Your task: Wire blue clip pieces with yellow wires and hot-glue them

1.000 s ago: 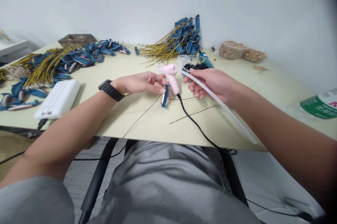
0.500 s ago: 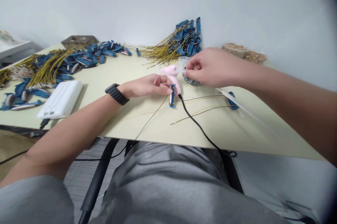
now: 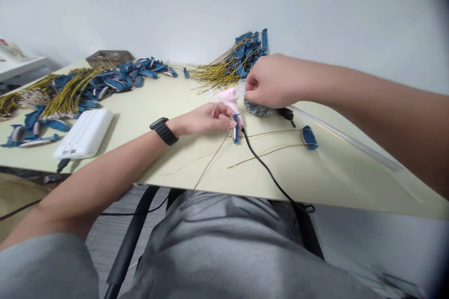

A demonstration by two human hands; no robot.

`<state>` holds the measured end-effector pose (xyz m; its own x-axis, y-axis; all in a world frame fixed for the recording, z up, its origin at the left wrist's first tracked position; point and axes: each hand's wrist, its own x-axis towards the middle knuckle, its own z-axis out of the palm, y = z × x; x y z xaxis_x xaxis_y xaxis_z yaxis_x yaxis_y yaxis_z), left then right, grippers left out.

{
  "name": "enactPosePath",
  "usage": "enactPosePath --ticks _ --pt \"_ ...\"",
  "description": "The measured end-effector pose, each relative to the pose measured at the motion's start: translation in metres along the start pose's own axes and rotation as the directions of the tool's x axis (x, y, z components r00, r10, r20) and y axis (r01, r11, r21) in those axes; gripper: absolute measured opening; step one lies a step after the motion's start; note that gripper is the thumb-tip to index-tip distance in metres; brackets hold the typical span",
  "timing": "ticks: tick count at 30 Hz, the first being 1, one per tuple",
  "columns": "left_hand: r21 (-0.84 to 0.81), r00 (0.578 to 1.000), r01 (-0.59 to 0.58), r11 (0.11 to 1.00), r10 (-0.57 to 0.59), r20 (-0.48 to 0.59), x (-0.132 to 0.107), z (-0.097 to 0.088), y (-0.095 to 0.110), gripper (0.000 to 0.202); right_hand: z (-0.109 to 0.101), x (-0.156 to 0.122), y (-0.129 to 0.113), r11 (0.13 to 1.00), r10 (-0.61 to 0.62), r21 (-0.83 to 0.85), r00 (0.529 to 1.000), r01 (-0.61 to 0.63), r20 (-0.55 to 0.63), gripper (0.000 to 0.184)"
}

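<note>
My left hand [image 3: 210, 119], with a black watch [image 3: 164, 130] on its wrist, pinches a small blue part [image 3: 235, 129] that has thin wires hanging from it. Just behind it lies a pink glue gun [image 3: 228, 97] with a black cord. My right hand [image 3: 268, 81] has its fingers pinched together over a round dish of small dark pieces [image 3: 258, 108]. Whatever is between those fingertips is too small to make out. Another blue part [image 3: 309, 137] with long wires rests on the table to the right.
A white power bank [image 3: 84, 134] stands at the left. Blue parts with yellow wires [image 3: 119, 76] are heaped behind it, and another bundle [image 3: 247, 51] lies against the wall. A wooden block [image 3: 109, 58] sits at the back. A long translucent stick [image 3: 351, 140] slants across the right side.
My left hand and the blue part have shifted slightly right. My right hand has moved a little, staying over the dish; a black tool beside the dish now shows.
</note>
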<state>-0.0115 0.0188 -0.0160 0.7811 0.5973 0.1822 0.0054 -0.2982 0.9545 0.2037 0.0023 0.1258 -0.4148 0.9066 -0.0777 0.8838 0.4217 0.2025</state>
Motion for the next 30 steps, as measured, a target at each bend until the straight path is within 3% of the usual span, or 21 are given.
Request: enactPosePath --ticks 9,15,20,25,30 --pt "-0.021 0.999 0.026 0.999 -0.027 -0.047 0.002 0.005 -0.002 0.044 -0.007 0.001 -0.013 1.000 0.018 -0.023 1.000 -0.018 0.001 0.023" --pt "-0.065 0.995 0.064 0.996 -0.068 -0.068 0.004 0.004 -0.008 0.044 0.005 0.017 0.001 0.997 -0.076 0.018 0.996 0.076 -0.048 0.015" --pt "-0.055 0.996 0.050 0.997 -0.054 -0.077 0.004 0.002 -0.011 0.039 0.004 0.021 0.001 0.998 -0.057 -0.011 0.998 0.057 -0.023 0.014" --pt "-0.058 0.995 0.047 0.997 -0.051 -0.080 0.005 0.006 -0.012 0.038 0.005 0.023 0.002 0.993 -0.066 0.098 0.996 0.072 -0.062 0.009" --pt "-0.163 0.996 0.030 0.986 -0.043 -0.077 0.010 0.011 -0.022 0.047 0.009 0.022 0.005 0.993 -0.056 0.098 0.997 0.062 -0.056 0.014"
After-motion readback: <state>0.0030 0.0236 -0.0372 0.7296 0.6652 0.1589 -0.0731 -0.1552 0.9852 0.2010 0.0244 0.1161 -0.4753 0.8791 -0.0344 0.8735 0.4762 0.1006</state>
